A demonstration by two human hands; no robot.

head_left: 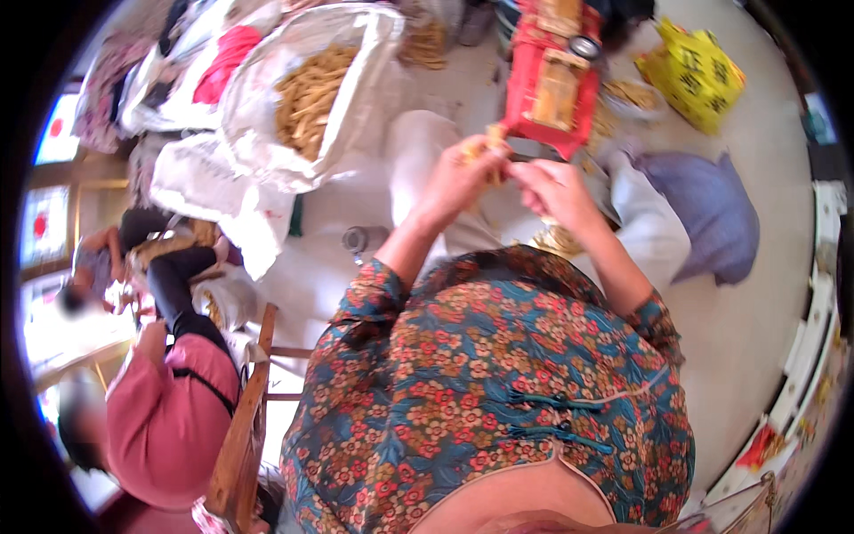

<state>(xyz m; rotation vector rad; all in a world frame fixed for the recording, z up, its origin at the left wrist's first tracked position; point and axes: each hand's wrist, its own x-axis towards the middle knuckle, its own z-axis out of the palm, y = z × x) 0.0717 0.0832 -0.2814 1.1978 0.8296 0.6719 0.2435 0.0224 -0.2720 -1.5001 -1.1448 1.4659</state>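
Observation:
Above my lap, my left hand point(458, 178) is closed around a pale yellow strip point(495, 142), whose upper end sticks out past the fingers. Close beside it, my right hand point(559, 191) has thumb and fingers pinched together near the strip's lower part. What the right fingers grip is too small to make out. Just beyond both hands stands a red bench-like device point(556, 80) with light wooden blocks and a round metal part on top. More pale yellow pieces point(556, 238) lie below my right hand, partly hidden by the forearm.
A large white sack point(374, 53) at the far left holds many tan sticks point(316, 93). At the far right are a bowl of tan pieces point(633, 96) and a yellow plastic bag point(692, 76). Blue-grey cloth point(703, 209) lies right. Two people sit left, near a wooden chair point(245, 427).

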